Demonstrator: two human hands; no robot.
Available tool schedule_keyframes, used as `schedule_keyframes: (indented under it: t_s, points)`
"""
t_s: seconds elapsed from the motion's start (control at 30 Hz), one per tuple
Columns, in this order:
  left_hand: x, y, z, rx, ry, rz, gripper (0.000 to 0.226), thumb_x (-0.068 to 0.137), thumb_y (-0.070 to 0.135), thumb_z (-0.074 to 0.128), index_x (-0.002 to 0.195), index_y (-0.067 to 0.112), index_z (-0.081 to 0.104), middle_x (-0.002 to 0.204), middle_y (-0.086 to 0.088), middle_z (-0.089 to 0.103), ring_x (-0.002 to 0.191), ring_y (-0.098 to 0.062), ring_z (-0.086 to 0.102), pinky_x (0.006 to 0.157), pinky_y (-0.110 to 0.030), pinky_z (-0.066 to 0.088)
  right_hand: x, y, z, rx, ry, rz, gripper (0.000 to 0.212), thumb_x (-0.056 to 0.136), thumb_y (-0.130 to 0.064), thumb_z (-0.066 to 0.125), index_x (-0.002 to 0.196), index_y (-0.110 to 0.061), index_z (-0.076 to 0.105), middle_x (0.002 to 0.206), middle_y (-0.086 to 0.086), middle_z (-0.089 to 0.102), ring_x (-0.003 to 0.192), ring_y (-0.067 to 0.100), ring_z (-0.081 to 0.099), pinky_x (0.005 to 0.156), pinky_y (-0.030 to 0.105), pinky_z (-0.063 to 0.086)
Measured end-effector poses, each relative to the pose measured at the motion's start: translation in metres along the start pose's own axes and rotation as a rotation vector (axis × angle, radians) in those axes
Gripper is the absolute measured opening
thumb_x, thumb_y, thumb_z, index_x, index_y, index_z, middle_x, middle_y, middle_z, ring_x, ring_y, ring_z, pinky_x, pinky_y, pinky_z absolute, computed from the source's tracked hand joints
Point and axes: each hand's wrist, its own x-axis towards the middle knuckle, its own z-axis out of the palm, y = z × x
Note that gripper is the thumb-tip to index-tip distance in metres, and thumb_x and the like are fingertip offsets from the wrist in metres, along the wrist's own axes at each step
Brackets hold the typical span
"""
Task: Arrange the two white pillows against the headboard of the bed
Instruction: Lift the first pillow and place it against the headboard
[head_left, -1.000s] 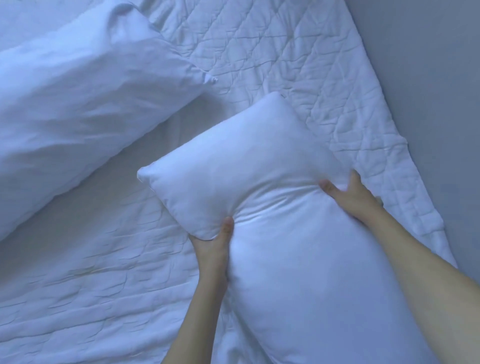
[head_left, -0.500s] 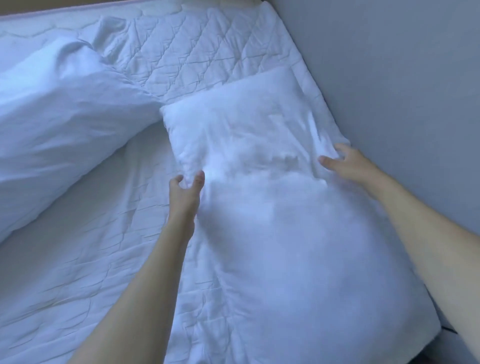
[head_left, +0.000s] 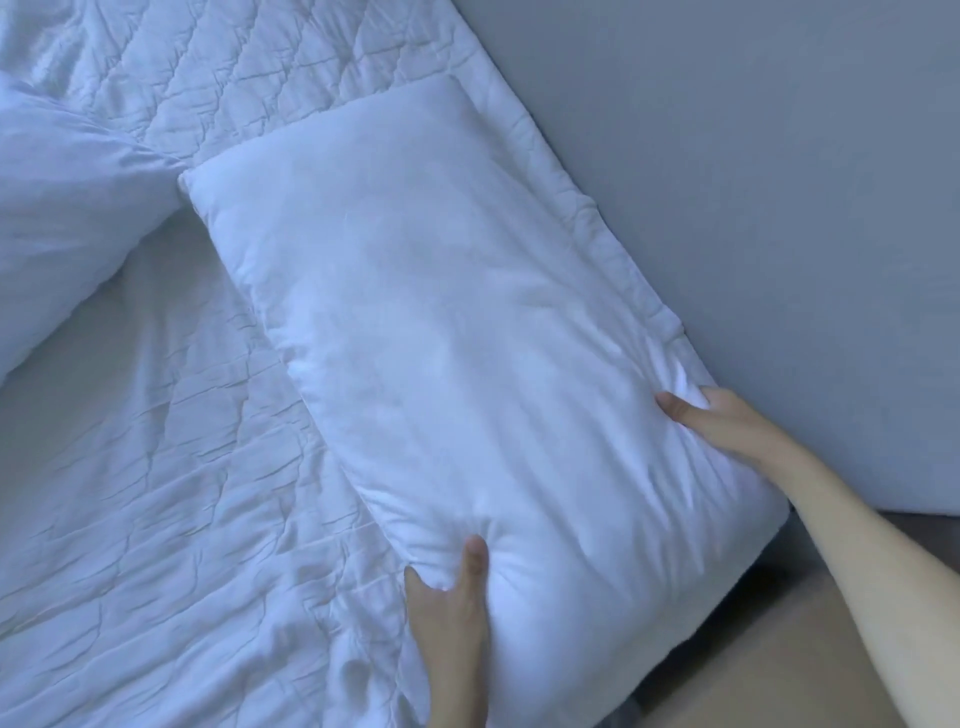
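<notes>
A white pillow (head_left: 457, 353) lies flat on the quilted bed (head_left: 171, 499), its long side running along the grey headboard (head_left: 753, 208). My left hand (head_left: 452, 618) grips the pillow's near long edge, thumb pressed on top. At the edge beside the headboard, my right hand (head_left: 722, 421) clutches the pillow, and the fabric bunches under its fingers. A second white pillow (head_left: 67, 223) lies at the upper left, its corner close to the first pillow's far corner.
The pillow's near end overhangs the bed's side edge, where a brown floor (head_left: 779, 649) shows at the lower right. Wrinkled white quilt covers the left and the middle of the view.
The pillow has come down flat along the headboard. Both hands have slid back along its long edges toward its near end, and the view has tilted down.
</notes>
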Motion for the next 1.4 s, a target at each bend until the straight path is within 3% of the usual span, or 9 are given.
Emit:
schedule_keyframes:
  t_s: [0.17,0.27,0.37,0.53,0.77,0.87,0.97,1.1,1.4]
  points:
    - [-0.023,-0.013,-0.025,-0.018,0.033,0.141,0.046,0.082,0.014,0.082,0.125,0.016,0.065,0.109,0.002,0.072,0.092,0.004,0.068,0.067,-0.002,0.05,-0.049,0.016,-0.003,0.117,0.01,-0.072,0.029,0.088,-0.048,0.061,0.099,-0.024,0.071,0.089,-0.011,0.075,0.073,0.001,0.072,0.065,0.021,0.052]
    - [-0.04,-0.049,-0.043,0.101,-0.016,0.12,0.076,0.063,0.049,0.086,0.127,0.015,0.063,0.118,-0.005,0.071,0.112,-0.021,0.066,0.082,-0.016,0.051,-0.078,0.055,0.011,0.063,0.096,0.017,0.029,0.082,-0.051,0.067,0.089,-0.022,0.072,0.08,-0.012,0.074,0.07,0.008,0.072,0.062,0.022,0.048]
    - [-0.051,-0.073,-0.057,0.217,-0.164,0.042,0.101,0.066,0.05,0.087,0.149,0.011,0.045,0.144,-0.001,0.055,0.143,-0.022,0.041,0.106,-0.015,0.025,-0.096,0.097,0.034,-0.001,0.295,0.118,0.064,0.065,-0.079,0.064,0.071,-0.015,0.057,0.07,-0.003,0.059,0.07,0.02,0.059,0.059,0.028,0.039]
    - [-0.018,-0.058,-0.074,0.24,-0.276,0.114,0.093,0.06,0.072,0.079,0.128,0.011,0.059,0.123,-0.01,0.069,0.118,-0.025,0.064,0.104,-0.045,0.049,-0.133,0.095,0.076,-0.02,0.537,0.093,0.052,0.096,-0.039,0.055,0.14,-0.014,0.048,0.142,0.008,0.048,0.13,0.027,0.046,0.106,0.041,0.036]
    - [0.042,0.017,-0.056,0.046,-0.256,0.166,0.078,0.071,0.065,0.077,0.137,0.028,0.059,0.13,0.007,0.071,0.12,-0.015,0.067,0.106,-0.046,0.051,-0.227,0.031,0.223,0.734,0.492,-0.1,0.005,0.089,-0.019,0.069,0.088,-0.022,0.071,0.089,0.001,0.075,0.086,0.018,0.072,0.08,0.028,0.053]
    - [0.061,0.038,-0.054,0.041,-0.323,0.184,0.062,0.081,0.058,0.074,0.134,0.029,0.062,0.128,0.008,0.072,0.119,-0.014,0.068,0.105,-0.045,0.051,-0.234,0.014,0.294,1.159,0.161,0.221,0.057,0.058,-0.052,0.083,0.088,-0.004,0.07,0.087,0.016,0.077,0.072,0.026,0.074,0.066,0.032,0.052]
    - [0.082,0.059,-0.055,0.02,-0.334,0.162,0.052,0.084,0.056,0.073,0.124,0.024,0.069,0.121,0.007,0.075,0.115,-0.013,0.069,0.104,-0.039,0.051,-0.231,-0.007,0.346,1.573,-0.135,0.564,0.062,0.083,-0.047,0.065,0.121,0.002,0.059,0.116,0.019,0.07,0.099,0.031,0.069,0.086,0.04,0.048]
    - [0.107,0.084,-0.063,-0.01,-0.358,0.067,0.078,0.066,0.073,0.077,0.102,0.005,0.071,0.102,-0.011,0.067,0.094,-0.026,0.064,0.081,-0.04,0.05,-0.221,-0.031,0.378,2.009,0.029,0.546,0.07,0.08,-0.048,0.056,0.138,-0.008,0.049,0.138,0.007,0.058,0.13,0.024,0.051,0.114,0.043,0.032]
    - [0.137,0.132,-0.064,-0.006,-0.4,0.012,0.059,0.072,0.07,0.073,0.106,0.022,0.075,0.102,0.006,0.081,0.097,-0.013,0.076,0.087,-0.031,0.058,-0.164,-0.08,0.367,2.425,0.28,0.208,0.057,0.085,-0.05,0.068,0.135,-0.023,0.059,0.134,0.002,0.063,0.127,0.02,0.056,0.113,0.039,0.036]
